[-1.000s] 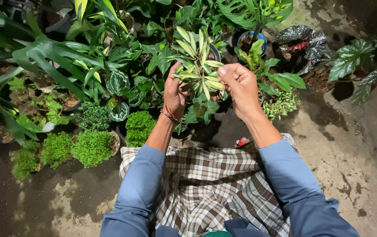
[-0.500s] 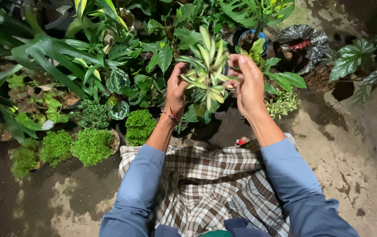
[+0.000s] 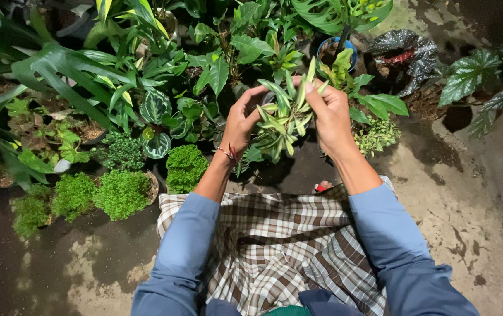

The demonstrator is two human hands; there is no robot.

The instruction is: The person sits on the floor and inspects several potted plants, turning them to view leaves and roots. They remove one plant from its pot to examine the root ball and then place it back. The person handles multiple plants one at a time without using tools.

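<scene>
We've got both hands up on the small variegated plant (image 3: 283,120), just above frame centre. Left hand (image 3: 241,123) sits at its 9 o'clock, fingers curled in and closed on the leaves and rim on that side. Right hand (image 3: 328,114) sits at 3 o'clock, thumb and fingertips pinched on the upper strap-like leaves. So the plant is between the two palms, held from both sides; its pot is hidden under the foliage, so we can't tell how much of the grip is on pot versus leaves.

Risks as we judge them:
- Load carried by leaves, not pot: leaves could tear or the root ball could drop out.
- Crowded neighbours: the green-leaved plant (image 3: 345,73) at 1 o'clock and the mossy clump (image 3: 186,167) at 8 o'clock are close, so any swing could snag them.
- Wet, dark concrete floor (image 3: 456,205) below: a drop means spilled soil.
</scene>
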